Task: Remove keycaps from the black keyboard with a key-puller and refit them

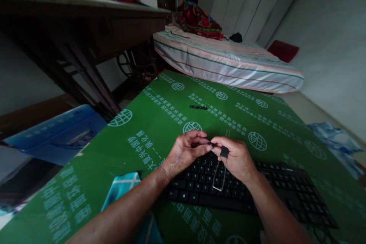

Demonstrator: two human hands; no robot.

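Note:
My left hand [187, 150] is closed in a pinch, with a small black keycap [211, 144] between the thumb and fingertips. Right beside it, my right hand [236, 156] is closed around a wire keycap puller with a black handle [224, 151]; its fingertips also meet at the keycap. One wire loop [217, 188] of the puller hangs down over the keyboard, and thin prongs show above the hand. Below both hands lies a black keyboard [211, 201], partly hidden by them and my right forearm. Farther off on the green tabletop [160, 110], several small black keycaps [198, 107] sit in a short row.
A teal cloth [122, 183] lies partly under my left forearm. Left of the tabletop are a blue box [63, 129] and a dark wooden desk [114, 19] with bags on it. A bed [228, 61] stands beyond the far edge; blue-and-white plastic [336, 141] is at the right.

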